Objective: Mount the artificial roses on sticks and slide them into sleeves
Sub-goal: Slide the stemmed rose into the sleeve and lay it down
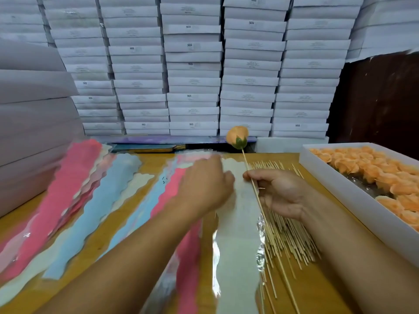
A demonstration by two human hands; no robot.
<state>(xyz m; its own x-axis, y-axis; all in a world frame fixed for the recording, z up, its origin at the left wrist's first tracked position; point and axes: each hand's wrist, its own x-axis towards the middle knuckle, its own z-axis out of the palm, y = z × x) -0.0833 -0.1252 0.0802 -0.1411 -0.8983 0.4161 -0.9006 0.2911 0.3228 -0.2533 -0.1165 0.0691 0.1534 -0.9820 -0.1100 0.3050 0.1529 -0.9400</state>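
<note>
Your left hand (204,184) rests curled on the stacked sleeves (235,223), though whether it pinches one is hidden. Your right hand (281,193) pinches the stick (260,205), its rose (237,136) raised above the table (156,168). If the sleeve mouth stays flat, the stick could snag or tear it.

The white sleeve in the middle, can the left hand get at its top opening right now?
Probably yes: the left hand already rests at the upper end of the white sleeve, with nothing lying over it there.
</note>
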